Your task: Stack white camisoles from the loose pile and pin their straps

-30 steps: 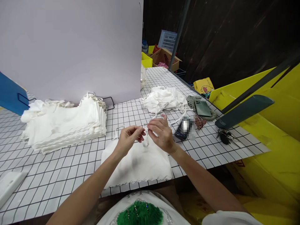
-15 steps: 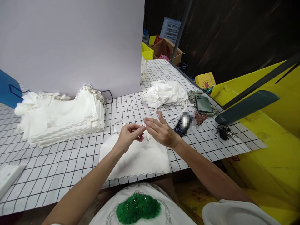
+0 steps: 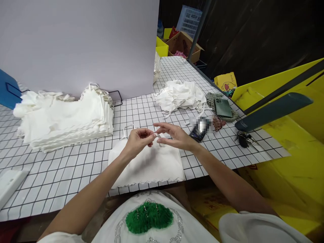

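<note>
Moved: both hands sit lower and closer together than a second ago; the right hand (image 3: 177, 136) has flattened out from an upright pose, and the view has tipped so the table (image 3: 76, 189) fills more of the lower frame.
Garment: a white top (image 3: 148, 165) lies flat at lower centre, scalloped hem toward the near table edge, its two thin straps pointing up-frame.
Strap: the right-hand strap (image 3: 160, 141) is lifted off the cloth between the two hands, just above the top's upper edge.
Left hand: the left hand (image 3: 138, 141) has its fingers (image 3: 150, 135) curled and pinching the strap end; a small piece may be held there too, too small to tell.
Right hand: thumb and forefinger nip the strap from the other side, the remaining fingers spread and raised.
Doing it well: it looks best to keep the strap untwisted and lightly taut, work with fingertips only, and leave the body of the top lying flat so it stays square.
Beside: a blurred dark object (image 3: 199, 126) and keys (image 3: 244, 138) lie at centre right.
Farther: a loose heap of white pieces (image 3: 181, 96) lies up-right of centre; a neat stack of finished tops (image 3: 65, 119) sits at left, before a pale board (image 3: 81, 44).
</note>
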The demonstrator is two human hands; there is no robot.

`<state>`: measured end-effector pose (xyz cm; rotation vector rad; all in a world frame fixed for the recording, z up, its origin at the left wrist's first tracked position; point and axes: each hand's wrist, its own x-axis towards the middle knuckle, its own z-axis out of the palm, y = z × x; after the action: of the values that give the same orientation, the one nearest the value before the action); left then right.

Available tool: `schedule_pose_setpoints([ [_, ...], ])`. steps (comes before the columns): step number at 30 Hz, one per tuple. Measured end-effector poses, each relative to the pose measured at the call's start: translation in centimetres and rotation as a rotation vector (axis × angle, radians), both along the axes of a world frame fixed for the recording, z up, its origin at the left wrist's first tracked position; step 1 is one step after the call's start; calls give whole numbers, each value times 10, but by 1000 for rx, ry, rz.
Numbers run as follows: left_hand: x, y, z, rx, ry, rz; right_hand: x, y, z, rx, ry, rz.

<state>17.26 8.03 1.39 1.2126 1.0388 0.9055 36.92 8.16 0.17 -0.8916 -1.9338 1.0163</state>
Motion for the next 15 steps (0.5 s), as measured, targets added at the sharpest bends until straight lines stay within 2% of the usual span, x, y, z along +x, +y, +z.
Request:
schedule_pose_setpoints([
  [2, 0, -1, 0, 95, 60, -16, -1, 3, 5, -162, 40, 49],
  [5, -1, -4, -8, 244, 175, -9, 4, 14, 13, -158, 45, -30],
  [8, -1, -10, -30, 377, 375, -88, 22, 29, 21, -129, 56, -166],
  [11, -1, -18, -58, 424, 607, -183, 39, 38, 27, -145, 126, -260],
  [13, 1, -22, -71, 437, 717, -186, 42, 35, 23, -159, 126, -251],
  [15, 3, -24, -78, 443, 767, -166, 38, 27, 11, -171, 83, -189],
])
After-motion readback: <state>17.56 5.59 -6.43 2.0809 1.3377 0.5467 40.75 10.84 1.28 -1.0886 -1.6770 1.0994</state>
